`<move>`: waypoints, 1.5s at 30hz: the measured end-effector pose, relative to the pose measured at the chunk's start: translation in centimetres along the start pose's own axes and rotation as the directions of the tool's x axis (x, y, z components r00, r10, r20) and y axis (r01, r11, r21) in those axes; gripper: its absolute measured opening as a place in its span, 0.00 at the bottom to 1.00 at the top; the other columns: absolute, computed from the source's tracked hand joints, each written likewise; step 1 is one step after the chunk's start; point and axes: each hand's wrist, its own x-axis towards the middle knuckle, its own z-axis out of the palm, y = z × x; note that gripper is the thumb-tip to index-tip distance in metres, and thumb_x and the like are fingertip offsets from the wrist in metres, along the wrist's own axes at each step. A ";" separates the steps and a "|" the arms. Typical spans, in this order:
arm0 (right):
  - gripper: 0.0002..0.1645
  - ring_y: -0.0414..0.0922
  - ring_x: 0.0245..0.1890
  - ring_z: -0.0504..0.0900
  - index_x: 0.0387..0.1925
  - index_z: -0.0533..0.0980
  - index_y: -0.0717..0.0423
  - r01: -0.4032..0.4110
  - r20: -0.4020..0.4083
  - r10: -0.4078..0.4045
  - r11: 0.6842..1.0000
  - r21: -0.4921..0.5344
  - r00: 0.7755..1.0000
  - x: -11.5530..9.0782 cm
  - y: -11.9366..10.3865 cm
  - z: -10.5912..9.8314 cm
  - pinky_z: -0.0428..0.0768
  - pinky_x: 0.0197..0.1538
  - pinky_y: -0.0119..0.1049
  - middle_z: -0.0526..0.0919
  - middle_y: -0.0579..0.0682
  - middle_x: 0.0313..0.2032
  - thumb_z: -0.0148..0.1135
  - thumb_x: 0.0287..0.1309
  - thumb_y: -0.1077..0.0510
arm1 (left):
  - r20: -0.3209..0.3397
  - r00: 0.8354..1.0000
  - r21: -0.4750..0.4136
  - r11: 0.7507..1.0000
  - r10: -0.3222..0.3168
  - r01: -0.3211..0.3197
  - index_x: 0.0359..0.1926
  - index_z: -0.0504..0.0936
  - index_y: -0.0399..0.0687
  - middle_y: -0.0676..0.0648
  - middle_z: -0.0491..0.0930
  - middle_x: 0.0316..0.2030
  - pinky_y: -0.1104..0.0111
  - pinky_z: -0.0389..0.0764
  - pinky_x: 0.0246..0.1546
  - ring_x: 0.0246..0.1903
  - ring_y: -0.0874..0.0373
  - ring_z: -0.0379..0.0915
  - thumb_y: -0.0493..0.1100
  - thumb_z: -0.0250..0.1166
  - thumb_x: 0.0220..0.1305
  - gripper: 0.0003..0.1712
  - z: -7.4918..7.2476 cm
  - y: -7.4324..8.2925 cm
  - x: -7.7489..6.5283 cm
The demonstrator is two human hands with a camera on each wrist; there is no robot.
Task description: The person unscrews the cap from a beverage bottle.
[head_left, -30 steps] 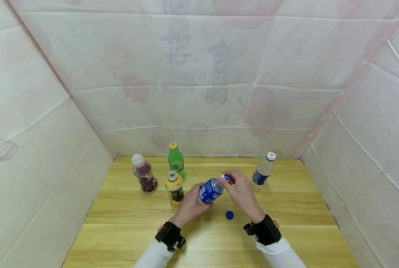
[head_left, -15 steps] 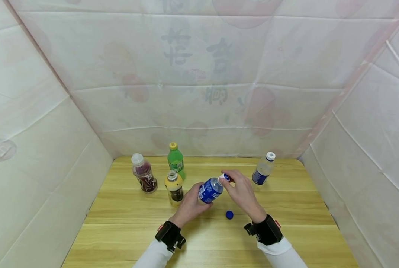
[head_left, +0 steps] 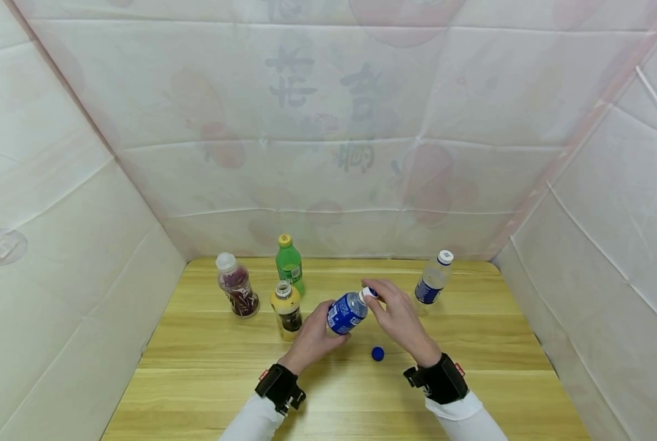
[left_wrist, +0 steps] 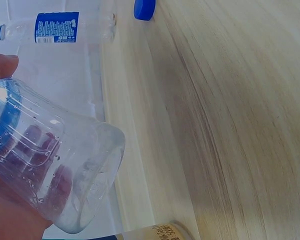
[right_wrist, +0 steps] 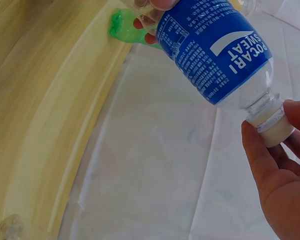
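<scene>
A clear plastic bottle with a blue Pocari Sweat label is held tilted above the table, its neck toward the right. My left hand grips it around the lower body; in the left wrist view its clear base shows. With thumb and fingers my right hand pinches the white cap at the bottle's mouth. Below the hands, a loose blue cap lies on the wooden table. Just left of my left hand stands an uncapped yellow bottle.
Behind the yellow bottle is a green bottle with a yellow cap. A dark purple drink bottle with a whitish cap stands at the left. Another blue-labelled clear bottle stands back right. White sheeting encloses the table's back and sides.
My right fingers have shifted around the white cap, turning at the bottle's mouth, and the wrist has edged slightly right. The left hand and bottle have stayed almost still.
</scene>
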 end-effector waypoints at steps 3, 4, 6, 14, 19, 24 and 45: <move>0.22 0.54 0.55 0.83 0.63 0.78 0.62 0.014 0.015 -0.014 1.000 0.001 1.000 0.0 0.0 0.0 0.86 0.51 0.51 0.82 0.59 0.58 0.64 0.71 0.61 | 0.001 1.000 -0.001 1.000 0.001 -0.001 0.70 0.68 0.39 0.41 0.78 0.59 0.52 0.80 0.59 0.57 0.48 0.78 0.45 0.81 0.55 0.46 0.0 0.0 0.0; 0.22 0.55 0.55 0.83 0.63 0.78 0.62 0.018 0.018 -0.018 1.000 0.004 1.000 0.0 0.0 -0.1 0.85 0.52 0.51 0.82 0.59 0.58 0.64 0.71 0.62 | 0.000 1.000 -0.002 1.000 0.002 -0.002 0.70 0.68 0.39 0.41 0.79 0.59 0.51 0.80 0.59 0.57 0.48 0.78 0.45 0.81 0.55 0.46 0.0 0.1 0.0; 0.22 0.55 0.55 0.83 0.63 0.78 0.63 0.026 0.024 -0.027 1.000 0.014 0.999 0.0 0.0 -0.1 0.86 0.52 0.51 0.82 0.59 0.58 0.64 0.71 0.63 | 0.001 1.000 -0.001 1.000 0.003 -0.003 0.70 0.68 0.40 0.42 0.79 0.59 0.51 0.80 0.59 0.57 0.48 0.78 0.44 0.81 0.55 0.46 0.0 0.0 0.0; 0.23 0.54 0.53 0.84 0.64 0.77 0.64 0.024 0.040 -0.026 0.998 0.058 0.999 0.1 0.0 -0.1 0.87 0.50 0.49 0.82 0.59 0.58 0.63 0.68 0.68 | 0.001 1.000 0.005 1.000 0.014 -0.014 0.69 0.69 0.39 0.41 0.79 0.58 0.51 0.81 0.58 0.56 0.48 0.79 0.44 0.82 0.54 0.45 0.0 0.0 -0.1; 0.27 0.57 0.57 0.82 0.66 0.74 0.63 -0.054 0.058 0.047 0.992 0.116 0.997 0.0 -0.1 -0.2 0.84 0.56 0.54 0.79 0.60 0.61 0.66 0.68 0.62 | 0.005 1.000 0.009 1.000 -0.001 0.001 0.69 0.68 0.40 0.41 0.79 0.58 0.52 0.81 0.58 0.56 0.48 0.78 0.44 0.81 0.54 0.46 0.1 0.1 -0.1; 0.30 0.55 0.57 0.81 0.67 0.74 0.59 -0.189 0.018 0.188 0.972 0.137 0.982 0.1 -0.1 -0.2 0.82 0.59 0.54 0.79 0.57 0.60 0.67 0.70 0.50 | 0.011 0.999 -0.004 1.000 -0.030 0.030 0.71 0.68 0.41 0.42 0.78 0.59 0.52 0.79 0.60 0.57 0.48 0.78 0.45 0.81 0.55 0.47 0.1 0.0 -0.1; 0.23 0.42 0.32 0.83 0.44 0.86 0.56 -0.188 -0.082 0.177 0.969 -0.162 0.981 0.6 -0.2 -0.2 0.80 0.33 0.37 0.87 0.47 0.33 0.74 0.61 0.42 | 0.013 1.000 0.006 1.000 0.000 0.000 0.69 0.68 0.41 0.43 0.79 0.59 0.52 0.80 0.60 0.57 0.48 0.78 0.44 0.81 0.54 0.46 0.1 -0.2 -0.3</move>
